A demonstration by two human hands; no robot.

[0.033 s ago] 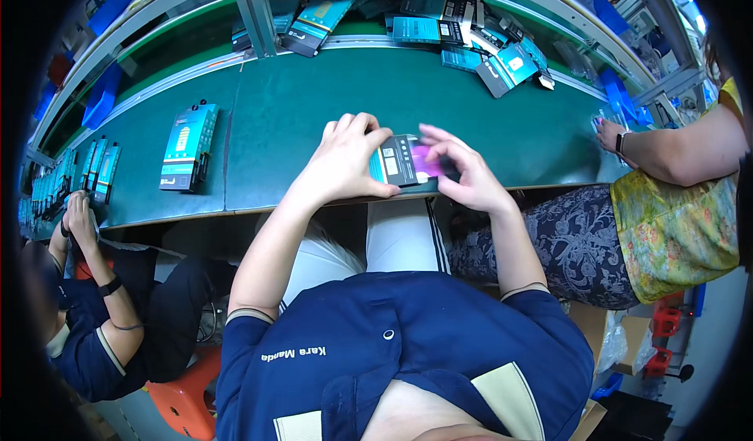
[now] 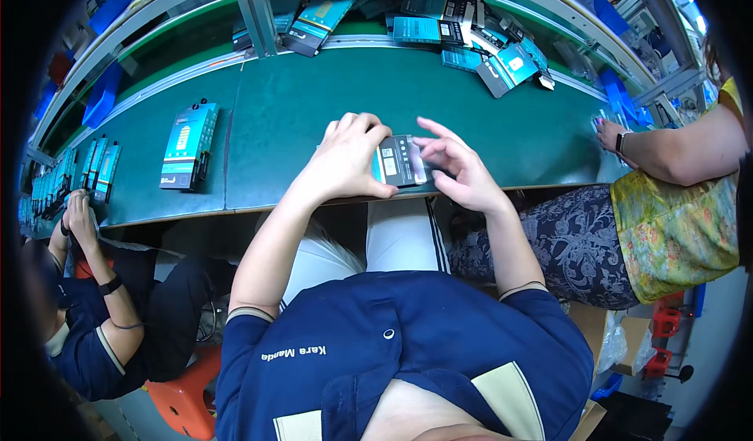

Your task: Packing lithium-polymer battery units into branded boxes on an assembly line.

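My left hand (image 2: 345, 158) grips a small flat dark box (image 2: 398, 161) with a teal stripe by its left end. It holds the box just above the front edge of the green table (image 2: 314, 96). My right hand (image 2: 463, 170) is at the box's right end. Its fingers are spread, with the thumb and fingertips touching a pale, glossy patch on that end. Both forearms come up from the lower edge over my dark blue shirt.
A teal box (image 2: 188, 147) lies on the table to the left, and a row of similar boxes (image 2: 47, 186) stands at the far left. Several boxes (image 2: 471, 33) are heaped at the back. A co-worker's hand (image 2: 610, 135) rests at the right; another person (image 2: 86, 237) sits at the left.
My right fingers have spread and lifted off the top of the box. The pink sheen on its face is gone. My left hand has kept its grip.
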